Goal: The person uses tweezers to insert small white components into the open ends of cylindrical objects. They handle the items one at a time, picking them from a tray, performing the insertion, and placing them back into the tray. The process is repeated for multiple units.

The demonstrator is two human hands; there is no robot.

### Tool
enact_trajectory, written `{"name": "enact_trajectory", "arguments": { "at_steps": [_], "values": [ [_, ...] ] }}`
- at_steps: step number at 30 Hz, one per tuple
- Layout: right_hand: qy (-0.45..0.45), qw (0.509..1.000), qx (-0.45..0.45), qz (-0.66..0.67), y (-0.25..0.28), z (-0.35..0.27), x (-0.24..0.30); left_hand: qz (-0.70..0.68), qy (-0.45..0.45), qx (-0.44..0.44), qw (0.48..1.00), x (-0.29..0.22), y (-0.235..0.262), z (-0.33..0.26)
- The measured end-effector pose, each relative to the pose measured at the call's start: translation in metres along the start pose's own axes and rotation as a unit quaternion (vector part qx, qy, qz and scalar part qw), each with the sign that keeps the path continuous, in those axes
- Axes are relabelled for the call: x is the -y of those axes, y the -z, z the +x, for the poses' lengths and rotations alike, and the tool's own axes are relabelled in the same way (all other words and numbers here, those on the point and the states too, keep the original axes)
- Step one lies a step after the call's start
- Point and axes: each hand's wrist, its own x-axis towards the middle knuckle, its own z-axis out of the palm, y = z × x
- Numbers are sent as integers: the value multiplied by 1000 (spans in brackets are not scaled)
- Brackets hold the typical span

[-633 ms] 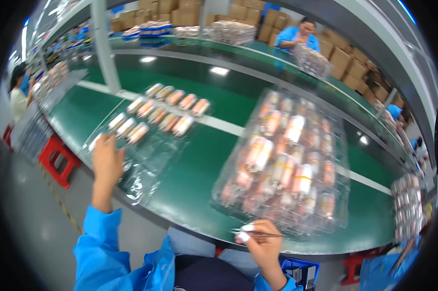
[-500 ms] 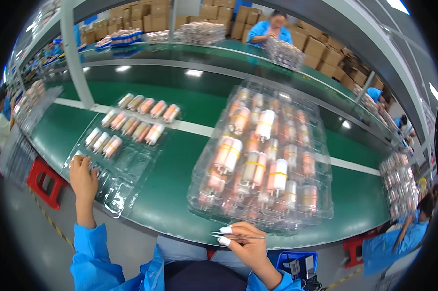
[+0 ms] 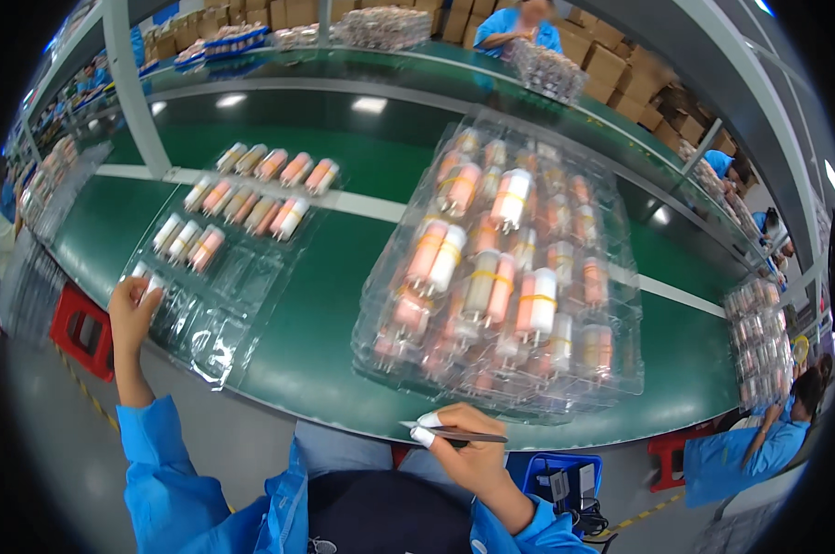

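Note:
My left hand (image 3: 134, 303) is at the near left corner of a clear plastic tray (image 3: 216, 346), its fingers closed around a small white cylinder (image 3: 152, 290). Rows of white, pink and grey-brown cylinders (image 3: 242, 205) fill the far part of this tray; its near pockets hold none. In my right hand (image 3: 473, 448), tweezers (image 3: 456, 434) lie between thumb and fingers, tips pointing left. White covers sit on two of that hand's fingertips. Beyond it rises a stack of clear trays (image 3: 381, 346), with yellow-banded pairs of cylinders (image 3: 436, 256) on top.
The green worktable (image 3: 316, 342) has a white stripe along it. A grey post (image 3: 127, 92) stands at the far left. By my right forearm, below the table edge, is a blue bin (image 3: 531, 473). Red stools (image 3: 82, 331) flank me, and a co-worker (image 3: 759, 452) sits at right.
My left hand's fingers have drawn together on a cylinder at the tray corner. The tweezers' prongs, apart before, now look closer together. The whole view has shifted slightly.

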Motion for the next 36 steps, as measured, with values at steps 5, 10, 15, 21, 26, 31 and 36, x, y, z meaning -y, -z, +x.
{"name": "enact_trajectory", "arguments": {
  "at_steps": [5,10,15,21,26,31,36],
  "values": [
    [18,999,-26,-3,-6,-4,-3,-45,-71,1,996,-13,8,-9],
    [34,998,-46,-17,-7,-2,-3,-154,-72,-65,983,-69,11,-29],
    [42,996,-48,-62,-8,-3,-2,-472,-120,81,870,-143,7,-102],
    [-3,997,-28,-66,-2,-7,2,-601,-86,314,730,-220,-31,-178],
    [13,972,-129,197,15,-13,17,-612,-106,364,694,-226,-42,-197],
    [40,969,-90,228,8,-9,38,-597,-104,413,680,-231,-41,-205],
    [26,981,-55,182,-1,-1,47,-582,-143,417,684,-229,-44,-205]
  ]
}}
